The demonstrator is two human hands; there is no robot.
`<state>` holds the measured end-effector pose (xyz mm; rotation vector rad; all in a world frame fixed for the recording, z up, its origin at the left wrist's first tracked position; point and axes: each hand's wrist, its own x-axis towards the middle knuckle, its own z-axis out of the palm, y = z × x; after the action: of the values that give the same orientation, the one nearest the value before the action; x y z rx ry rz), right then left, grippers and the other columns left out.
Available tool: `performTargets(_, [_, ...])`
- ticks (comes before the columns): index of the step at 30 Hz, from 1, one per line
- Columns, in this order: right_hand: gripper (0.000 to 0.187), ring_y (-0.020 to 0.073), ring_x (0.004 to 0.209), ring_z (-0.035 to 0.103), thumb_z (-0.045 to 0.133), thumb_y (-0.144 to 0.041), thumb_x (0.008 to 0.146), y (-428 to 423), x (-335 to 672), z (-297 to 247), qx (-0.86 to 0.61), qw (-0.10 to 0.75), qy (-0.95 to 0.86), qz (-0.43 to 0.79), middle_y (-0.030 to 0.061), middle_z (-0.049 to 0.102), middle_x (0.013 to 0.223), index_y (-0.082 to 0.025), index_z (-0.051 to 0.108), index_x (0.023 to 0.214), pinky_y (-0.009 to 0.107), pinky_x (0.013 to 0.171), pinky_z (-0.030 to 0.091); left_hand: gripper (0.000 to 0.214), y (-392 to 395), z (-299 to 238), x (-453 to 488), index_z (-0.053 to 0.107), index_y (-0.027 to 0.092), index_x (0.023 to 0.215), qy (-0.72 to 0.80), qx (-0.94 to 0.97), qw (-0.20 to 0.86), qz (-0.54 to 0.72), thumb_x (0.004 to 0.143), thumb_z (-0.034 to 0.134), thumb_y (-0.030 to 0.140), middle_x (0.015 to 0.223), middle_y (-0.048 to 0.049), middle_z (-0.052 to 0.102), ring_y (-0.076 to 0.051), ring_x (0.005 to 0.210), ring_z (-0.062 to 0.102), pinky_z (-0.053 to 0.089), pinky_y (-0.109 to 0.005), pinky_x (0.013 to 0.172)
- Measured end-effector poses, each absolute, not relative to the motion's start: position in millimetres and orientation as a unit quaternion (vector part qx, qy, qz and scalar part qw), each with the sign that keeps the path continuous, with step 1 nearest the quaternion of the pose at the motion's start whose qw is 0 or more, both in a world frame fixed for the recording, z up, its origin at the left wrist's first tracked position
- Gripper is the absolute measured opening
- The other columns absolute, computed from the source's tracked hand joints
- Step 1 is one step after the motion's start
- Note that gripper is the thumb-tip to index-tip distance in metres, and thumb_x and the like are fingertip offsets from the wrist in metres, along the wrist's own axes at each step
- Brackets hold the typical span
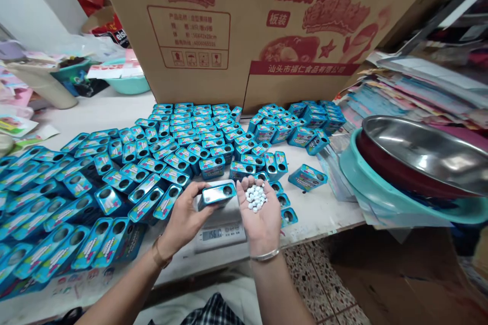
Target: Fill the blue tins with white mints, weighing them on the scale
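Observation:
My left hand [186,219] is closed around a small blue tin [218,193] with a round hole in its top, held upright over a white digital scale [234,233]. The scale's display shows digits. Palm up, my right hand [264,226] carries a small heap of pale, rounded candies [255,198], its fingertips close to the tin's right end. Many similar tins [177,162] stand in packed rows left of and behind my hands. A few more tins [282,200] are partly hidden behind my right hand, and a separate tin [308,177] sits further right.
A large cardboard carton [244,76] stands behind the tins. At the right, a steel bowl [419,147] is stacked with red and turquoise basins [354,165], beside piled printed sheets [392,96]. Another turquoise basin [129,84] stands at the back left. The table's front edge is near my forearms.

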<state>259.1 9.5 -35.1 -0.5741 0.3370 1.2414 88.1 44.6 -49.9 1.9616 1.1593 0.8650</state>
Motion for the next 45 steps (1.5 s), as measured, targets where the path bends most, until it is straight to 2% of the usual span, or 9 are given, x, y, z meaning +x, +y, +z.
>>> performTargets(3, [0.011, 0.0127, 0.080, 0.067, 0.050, -0.023, 0.086, 7.8, 254.2, -38.0, -0.261, 0.760, 0.149, 0.577, 0.0015, 0.068, 0.078, -0.019, 0.055, 0.076, 0.037, 0.088, 0.054, 0.029, 43.7, -13.6, 85.3, 0.059, 0.024, 0.111, 0.414, 0.798, 0.288, 0.331, 0.083, 0.063, 0.030, 0.101, -0.0037, 0.058, -0.018, 0.093, 0.057, 0.047, -0.031, 0.083])
performTargets(7, [0.011, 0.0143, 0.080, 0.068, 0.049, -0.022, 0.087, 11.9, 242.4, -41.3, -0.268, 0.724, 0.179, 0.609, 0.0034, 0.070, 0.080, -0.018, 0.057, 0.080, 0.032, 0.074, 0.058, 0.039, 47.6, 27.7, 91.2, 0.054, 0.028, 0.124, 0.363, 0.866, 0.207, 0.277, 0.086, 0.059, 0.026, 0.104, -0.0041, 0.053, -0.018, 0.093, 0.056, 0.047, -0.029, 0.082])
performTargets(11, [0.018, 0.0117, 0.072, 0.066, 0.043, -0.018, 0.089, 20.1, 231.3, -46.7, -0.251, 0.706, 0.196, 0.632, 0.0008, 0.067, 0.072, -0.017, 0.057, 0.077, 0.026, 0.066, 0.056, 0.040, 55.1, 29.5, 101.1, 0.054, 0.029, 0.125, 0.328, 0.916, 0.167, 0.162, 0.086, 0.054, 0.021, 0.103, -0.0048, 0.053, -0.018, 0.086, 0.057, 0.048, -0.030, 0.076])
performTargets(17, [0.018, 0.0110, 0.071, 0.065, 0.043, -0.019, 0.090, 22.3, 229.4, -47.5, -0.201, 0.706, 0.203, 0.648, -0.0006, 0.066, 0.070, -0.016, 0.057, 0.079, 0.027, 0.069, 0.056, 0.047, 55.3, 30.3, 96.0, 0.045, 0.033, 0.135, 0.331, 0.913, 0.165, 0.172, 0.089, 0.052, 0.026, 0.108, -0.0055, 0.052, -0.019, 0.091, 0.057, 0.049, -0.032, 0.079])
performTargets(22, [0.022, 0.0126, 0.076, 0.067, 0.042, -0.021, 0.090, 21.5, 232.8, -41.0, -0.244, 0.701, 0.190, 0.643, 0.0033, 0.069, 0.075, -0.016, 0.058, 0.076, 0.029, 0.072, 0.056, 0.040, 55.4, 26.2, 89.4, 0.052, 0.031, 0.128, 0.346, 0.885, 0.233, 0.208, 0.089, 0.054, 0.028, 0.108, -0.0052, 0.054, -0.019, 0.094, 0.057, 0.049, -0.032, 0.082])
performTargets(29, [0.015, 0.0134, 0.084, 0.067, 0.046, -0.021, 0.088, 20.8, 251.6, -40.2, -0.262, 0.715, 0.213, 0.612, 0.0028, 0.068, 0.081, -0.018, 0.055, 0.077, 0.030, 0.072, 0.057, 0.032, 53.0, -22.4, 82.5, 0.060, 0.024, 0.112, 0.419, 0.748, 0.366, 0.362, 0.082, 0.066, 0.032, 0.109, -0.0036, 0.062, -0.020, 0.101, 0.059, 0.046, -0.034, 0.092])
performTargets(36, [0.012, 0.0061, 0.058, 0.053, 0.044, -0.020, 0.087, 13.7, 274.9, -36.4, -0.195, 0.734, 0.118, 0.640, -0.0025, 0.056, 0.071, -0.019, 0.048, 0.076, 0.018, 0.052, 0.048, 0.041, 46.8, -80.8, 88.6, 0.056, 0.019, 0.115, 0.405, 0.628, 0.517, 0.418, 0.079, 0.069, 0.032, 0.113, -0.0081, 0.064, -0.022, 0.103, 0.062, 0.049, -0.040, 0.094])
performTargets(42, [0.010, 0.0051, 0.054, 0.047, 0.052, -0.015, 0.080, 4.1, 295.9, -39.2, -0.187, 0.755, 0.049, 0.626, -0.0058, 0.049, 0.068, -0.020, 0.044, 0.076, 0.016, 0.050, 0.044, 0.061, 39.9, -64.8, 73.0, 0.043, 0.023, 0.133, 0.397, 0.637, 0.487, 0.446, 0.078, 0.070, 0.029, 0.134, -0.0108, 0.053, -0.024, 0.126, 0.049, 0.038, -0.043, 0.109])
performTargets(45, [0.009, 0.0056, 0.057, 0.048, 0.051, -0.014, 0.080, 1.9, 301.5, -37.3, -0.200, 0.771, 0.052, 0.603, -0.0058, 0.049, 0.068, -0.019, 0.045, 0.076, 0.017, 0.053, 0.045, 0.058, 37.1, -46.6, 58.5, 0.042, 0.023, 0.134, 0.422, 0.606, 0.445, 0.507, 0.081, 0.067, 0.029, 0.134, -0.0118, 0.053, -0.024, 0.124, 0.051, 0.041, -0.042, 0.107])
